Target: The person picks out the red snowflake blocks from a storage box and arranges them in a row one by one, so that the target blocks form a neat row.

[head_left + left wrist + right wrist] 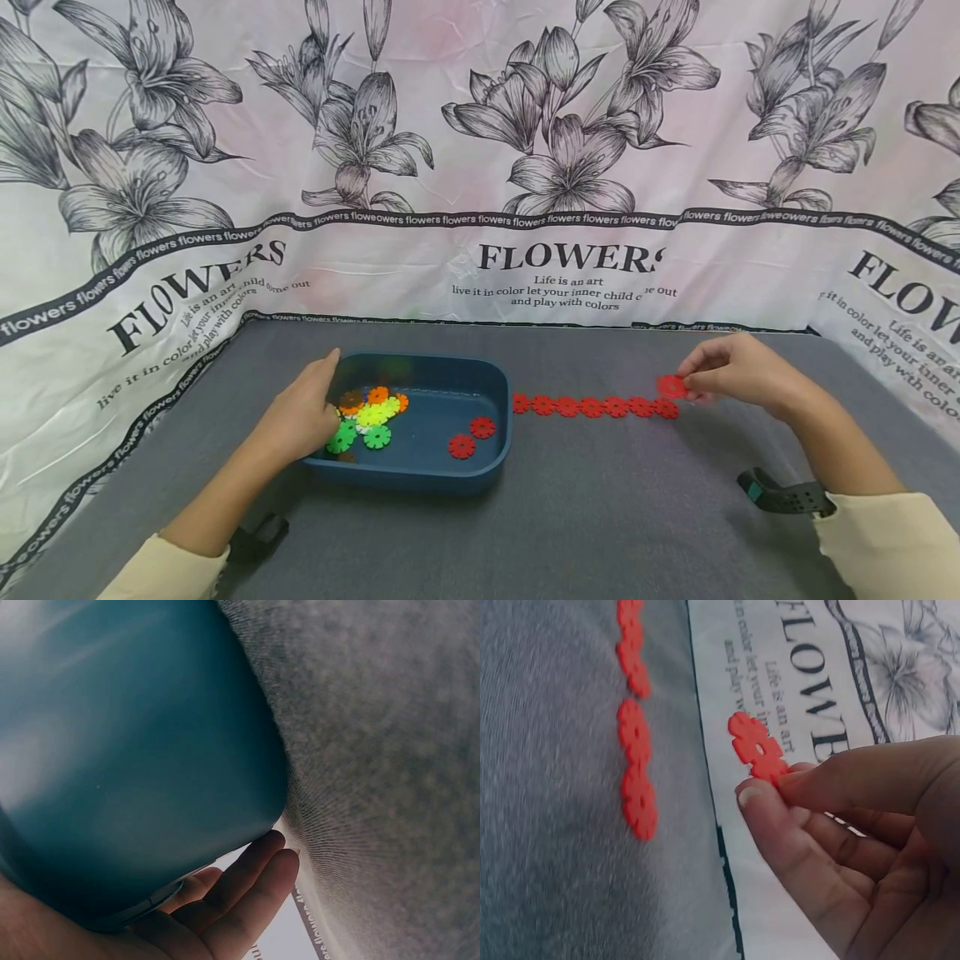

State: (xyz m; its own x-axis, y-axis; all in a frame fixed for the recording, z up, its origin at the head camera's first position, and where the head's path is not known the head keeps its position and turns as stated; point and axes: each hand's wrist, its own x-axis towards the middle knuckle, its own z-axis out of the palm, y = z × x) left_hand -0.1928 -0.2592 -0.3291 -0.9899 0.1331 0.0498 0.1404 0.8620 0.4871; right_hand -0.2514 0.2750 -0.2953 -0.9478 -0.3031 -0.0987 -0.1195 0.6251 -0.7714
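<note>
My right hand [738, 371] pinches a red notched plastic disc [757, 746] between thumb and fingertips. It is held above the right end of a row of several red discs [592, 407] on the table, apart from them in the right wrist view. My left hand [303, 412] grips the left wall of a blue plastic basin [408, 478], with fingers [251, 904] along the outside. Inside the basin, two loose red discs [462, 447] lie to the right. Green discs [377, 437], yellow discs [377, 412] and orange discs [378, 395] are bunched at the left, partly behind the hand.
A grey cloth [570, 517] covers the table. White fabric [390, 275] with flower drawings and lettering hangs along the back and sides. The red row's left end meets the basin's right wall. Dark bands [787, 493] are worn on both wrists.
</note>
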